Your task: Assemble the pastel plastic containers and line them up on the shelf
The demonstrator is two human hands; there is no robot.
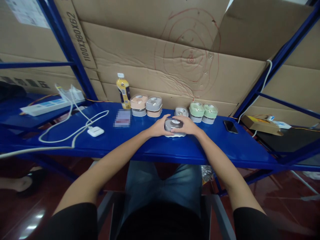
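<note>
Near the front of the blue table (140, 143), a round-cornered dark grey box with a clear lid (173, 123) sits between both hands, with something white beneath it. My left hand (160, 127) wraps its left side, and my right hand (188, 125) curves round its right side. Just behind it stands a similar grey box (181, 111). To the right are two stacks with green boxes (197, 108) on grey ones. Left of the hands are stacked pink (139, 101) and grey boxes (153, 104).
A yellow bottle (123, 91) stands at the back left, near a blurred packet (123, 118). A white earphone case (95, 131) and looped white cable lie left. At the right are a phone (230, 126) and an open carton (261, 125). Cardboard (130, 53) lines the back.
</note>
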